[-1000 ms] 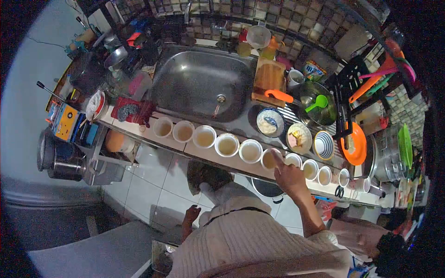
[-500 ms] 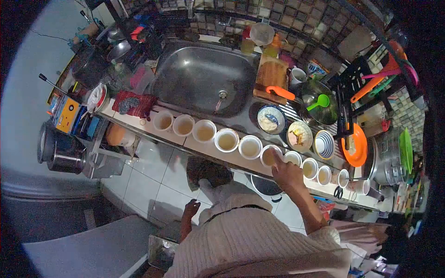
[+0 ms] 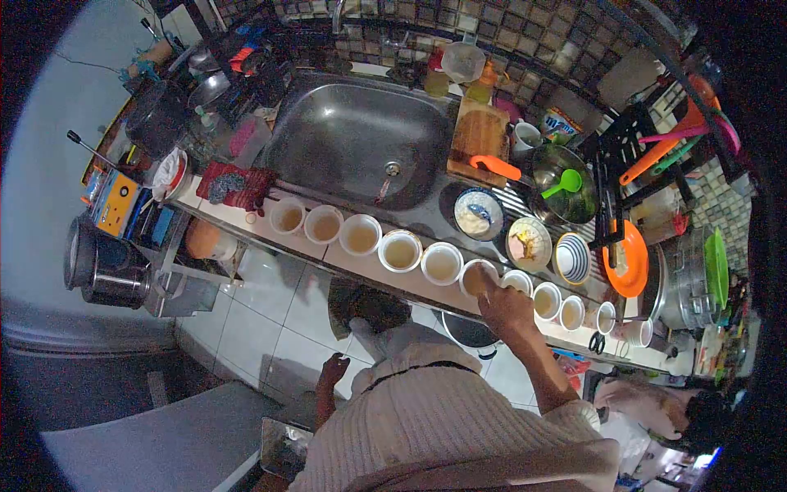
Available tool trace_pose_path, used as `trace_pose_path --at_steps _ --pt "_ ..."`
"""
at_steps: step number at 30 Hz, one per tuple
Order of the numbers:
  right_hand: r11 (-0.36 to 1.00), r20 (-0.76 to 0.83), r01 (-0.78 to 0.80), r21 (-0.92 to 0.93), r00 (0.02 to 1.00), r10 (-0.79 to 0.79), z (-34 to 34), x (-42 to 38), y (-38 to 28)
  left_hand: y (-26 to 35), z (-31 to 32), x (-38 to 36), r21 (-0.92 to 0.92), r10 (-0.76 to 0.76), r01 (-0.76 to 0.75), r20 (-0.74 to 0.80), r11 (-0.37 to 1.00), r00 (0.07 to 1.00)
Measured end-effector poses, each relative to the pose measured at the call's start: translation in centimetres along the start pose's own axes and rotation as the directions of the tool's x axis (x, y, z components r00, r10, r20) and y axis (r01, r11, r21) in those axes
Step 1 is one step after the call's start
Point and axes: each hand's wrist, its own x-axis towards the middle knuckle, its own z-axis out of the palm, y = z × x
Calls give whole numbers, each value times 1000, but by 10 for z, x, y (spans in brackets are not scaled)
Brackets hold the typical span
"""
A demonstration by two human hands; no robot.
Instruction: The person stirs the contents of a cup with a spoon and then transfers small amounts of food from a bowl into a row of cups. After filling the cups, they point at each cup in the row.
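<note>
A row of several white plastic cups with pale brown liquid stands along the counter's front edge, among them a cup (image 3: 401,251) near the middle. My right hand (image 3: 505,310) reaches over the edge, its fingers closed at the near rim of another white cup (image 3: 473,277). Dark lighting and the hand itself partly hide that grip. The neighbouring cup (image 3: 517,282) is partly covered by the hand. Low beside my body, my left hand (image 3: 332,371) hangs with its fingers loosely apart and nothing visible in it.
Behind the cups lie a steel sink (image 3: 303,176), a patterned bowl (image 3: 478,236), a yellowish bowl (image 3: 539,262) and a striped bowl (image 3: 566,271). Farther right are an orange plate (image 3: 635,283) and scissors (image 3: 597,342). Another person (image 3: 643,402) is at the lower right.
My right hand stays at the same cup, shifting only slightly. The other person at the lower right has moved, and dark hair now shows there. My left hand has barely moved.
</note>
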Motion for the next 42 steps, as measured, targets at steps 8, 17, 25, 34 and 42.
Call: trace_pose_path --at_steps 8,17,25,34,42 --pt "997 86 75 0 994 -74 -16 -9 -11 -15 15 3 -58 140 -148 -124 987 982" --pt "995 -2 98 -11 995 -98 -20 -7 -11 -3 4 -4 -127 140 -142 -28 982 990" --pt "983 18 176 -60 984 -176 -10 -12 -6 -5 9 -2 -62 76 -76 -15 995 997" --pt "968 -100 247 49 965 -241 -43 -19 24 -33 30 -2 -27 171 -173 -72 985 983" --pt "970 -267 233 77 942 -205 -29 56 135 -59 58 -3 321 544 -500 -63 805 836"
